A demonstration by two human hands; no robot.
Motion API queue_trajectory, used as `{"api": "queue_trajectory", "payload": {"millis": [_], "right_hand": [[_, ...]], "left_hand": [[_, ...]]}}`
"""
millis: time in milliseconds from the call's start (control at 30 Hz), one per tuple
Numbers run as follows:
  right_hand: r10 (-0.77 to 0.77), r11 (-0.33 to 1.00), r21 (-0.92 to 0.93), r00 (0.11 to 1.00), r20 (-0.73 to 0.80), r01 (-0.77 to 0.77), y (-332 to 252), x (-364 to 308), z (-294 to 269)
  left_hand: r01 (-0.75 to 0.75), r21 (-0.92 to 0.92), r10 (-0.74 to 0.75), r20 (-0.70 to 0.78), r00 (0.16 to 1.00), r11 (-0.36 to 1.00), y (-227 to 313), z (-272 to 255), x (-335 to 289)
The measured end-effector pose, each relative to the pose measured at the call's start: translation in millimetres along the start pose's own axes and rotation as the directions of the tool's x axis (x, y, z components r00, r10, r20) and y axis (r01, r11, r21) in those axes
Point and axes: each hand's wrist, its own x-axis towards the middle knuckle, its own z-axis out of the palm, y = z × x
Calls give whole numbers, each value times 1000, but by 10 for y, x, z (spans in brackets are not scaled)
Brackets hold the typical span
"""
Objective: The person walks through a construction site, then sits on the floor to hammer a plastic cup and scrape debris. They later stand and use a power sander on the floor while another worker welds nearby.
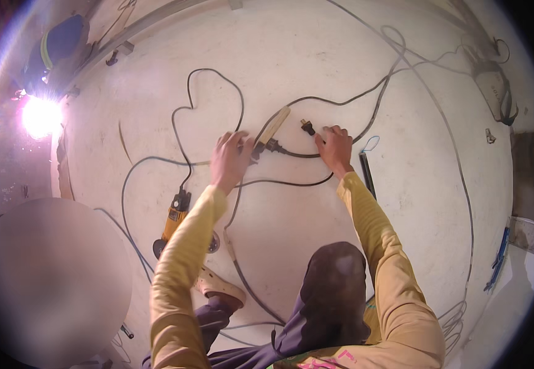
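Floor (291, 215): pale, scuffed, crossed by looping dark cords; intense glare (41, 117) at the left side.
Loose plug (307, 127): black, metal prongs bare, pointing up and left; just beside the right hand's fingertips, engaged in no socket.
Dark connector (273, 146): near the left hand, beside a wooden strip (275, 126), with a thick black cord (301, 155) running right from it.
Left hand (232, 157): fingers bent, close to the connector; whether they grip anything cannot be told.
Right hand (336, 149): fingers loosely curled at the plug's cord end; contact or grip cannot be confirmed.
Angle grinder (174, 221): yellow and black, on the floor beside the left forearm, untouched by either hand; its cord runs upward among the loops.
Connections done: none can be verified; the dark connector may be joined to its neighbour, but the join is too small to tell.
Connections left: the loose plug is judged outstanding, its prongs being exposed. Which tool it serves cannot be traced.
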Motion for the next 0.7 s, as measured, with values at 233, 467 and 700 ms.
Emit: {"api": "queue_trajectory", "payload": {"millis": [233,467,700], "right_hand": [[-220,918,299,963,-158,259,-369,-303,-224],[-882,457,308,381,277,834,-1794,-708,-248],[-992,67,226,40,120,972,-3813,-1286,632]], "left_hand": [[169,91,-191,385,903,981,-581,-1813,-1765],[632,-161,-518,439,734,758,-974,-1890,-3511],[604,-621,-579,280,766,499,-1303,-1002,-3743]]}}
